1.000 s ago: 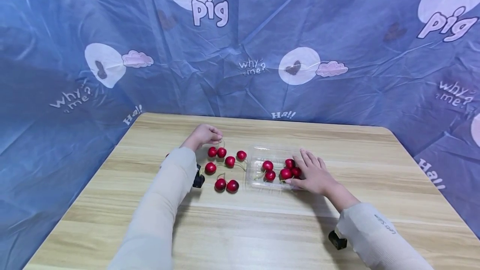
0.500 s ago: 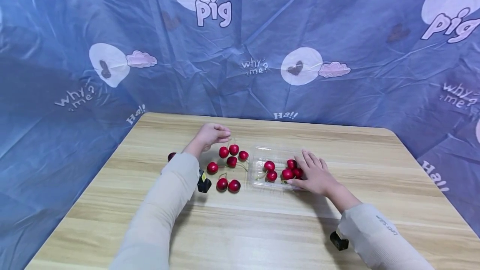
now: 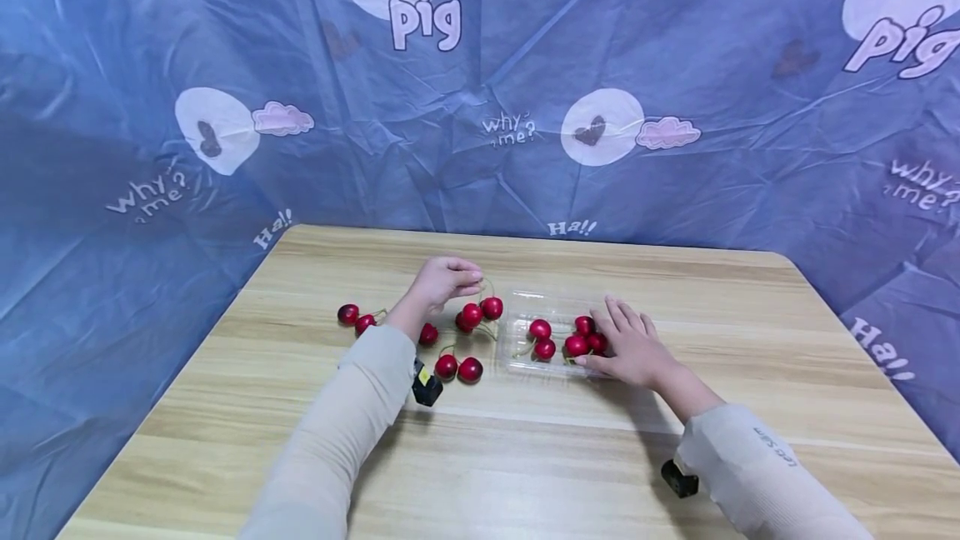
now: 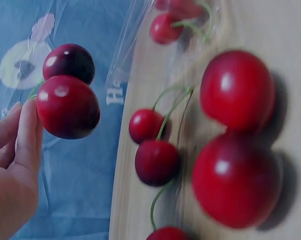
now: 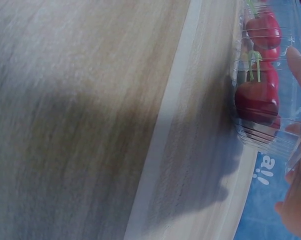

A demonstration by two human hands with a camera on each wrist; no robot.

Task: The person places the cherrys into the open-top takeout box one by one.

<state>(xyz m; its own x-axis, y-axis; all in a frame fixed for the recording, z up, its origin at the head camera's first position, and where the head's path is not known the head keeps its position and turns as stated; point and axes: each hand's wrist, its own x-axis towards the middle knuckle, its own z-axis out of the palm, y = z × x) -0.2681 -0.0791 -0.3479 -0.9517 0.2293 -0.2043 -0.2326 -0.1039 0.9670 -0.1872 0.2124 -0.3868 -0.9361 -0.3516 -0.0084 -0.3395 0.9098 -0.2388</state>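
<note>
My left hand pinches the green stems of a pair of red cherries, which hang from the fingertips just left of the clear plastic box. In the head view this pair overlaps other cherries on the table. My right hand rests at the right end of the box, fingers spread and mostly straight, thumb toward the near side. Inside the box lie a stemmed pair on the left and several cherries near the right fingers. The right wrist view shows only part of that hand.
On the wooden table, a cherry pair lies nearer the front. Another pair sits left of my left forearm, which partly covers a single cherry. A blue printed cloth hangs behind the table.
My left hand has moved right with the pinched cherry pair, toward the box. The cherries left of the forearm have come into fuller view. My right hand stays at the box.
</note>
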